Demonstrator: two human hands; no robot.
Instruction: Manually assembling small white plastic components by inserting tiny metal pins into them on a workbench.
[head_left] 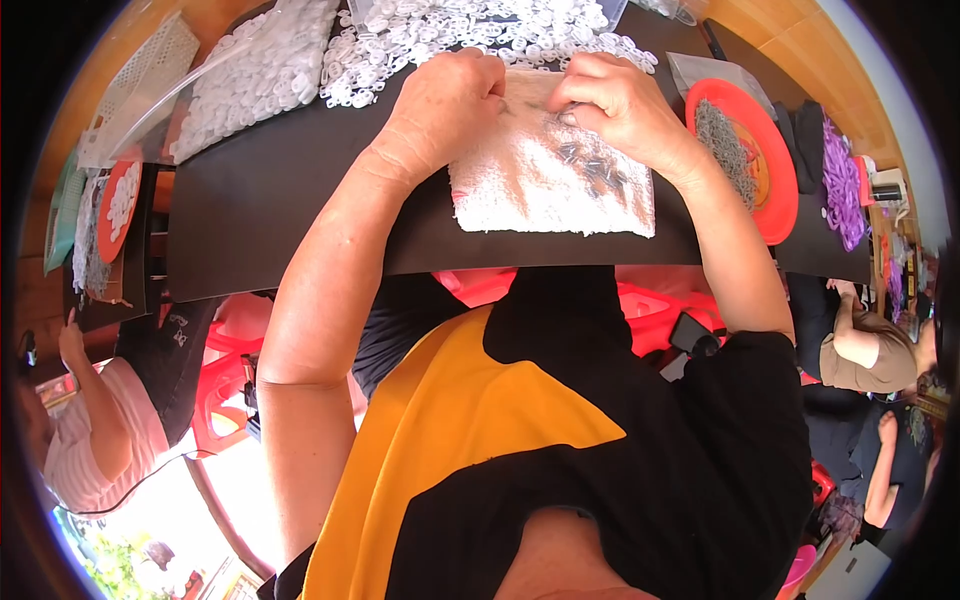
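Small grey metal pieces point(590, 165) lie scattered on a white towel point(545, 190), upper centre of the frame, the towel spread on a black tabletop point(260, 200). Right hand point(625, 105) sits at the towel's upper right edge, fingers curled and pinched together on something tiny; what exactly is held cannot be told. Left hand point(445, 100) rests at the towel's upper left, fingers bent inward toward the right hand, nearly touching it; whether it grips anything cannot be told.

Just beyond the hands, along the top of the frame, a heap of white plastic rings point(470, 35) spreads over the table. At upper right, an orange plate point(775, 190) carries a mound of grey pieces. At upper left, a clear bag of white parts point(250, 75) and a smaller orange dish point(118, 205).

Risk, as judged: the pieces are small and loose, so a slip of the pinch could drop one into the towel's pile or off the table's near edge. A sleeve or wrist dragging the towel could scatter them.
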